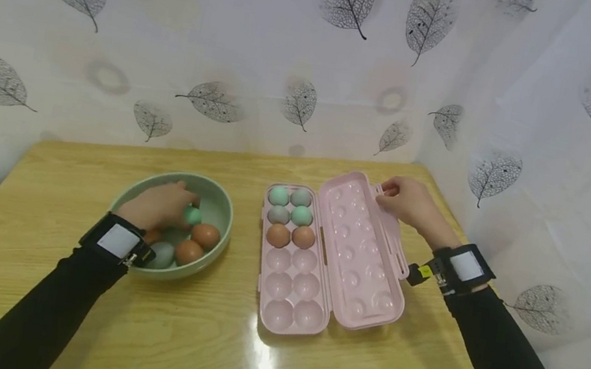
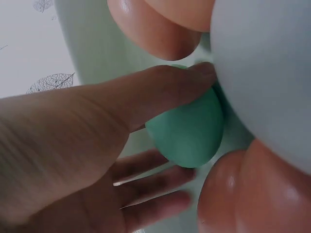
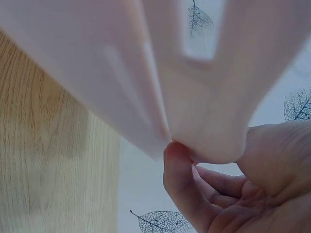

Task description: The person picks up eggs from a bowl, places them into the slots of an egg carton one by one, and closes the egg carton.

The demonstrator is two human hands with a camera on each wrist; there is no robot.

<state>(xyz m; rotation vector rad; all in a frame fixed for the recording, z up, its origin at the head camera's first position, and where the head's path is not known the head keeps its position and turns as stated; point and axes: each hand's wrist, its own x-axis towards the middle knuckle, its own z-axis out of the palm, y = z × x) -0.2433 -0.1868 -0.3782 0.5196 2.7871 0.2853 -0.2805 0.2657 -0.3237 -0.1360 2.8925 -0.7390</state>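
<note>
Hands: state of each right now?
Left hand: closed, holding a green egg.
Right hand: closed, holding the handle of the pink lid.

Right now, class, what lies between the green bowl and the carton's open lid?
In the head view: a bare strip of table, then the carton's tray holding six eggs.

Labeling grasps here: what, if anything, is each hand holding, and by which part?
Left hand: green egg, thumb across its side, fingers behind. Right hand: pink carton lid, pinched at the far end of its handle flap.
</note>
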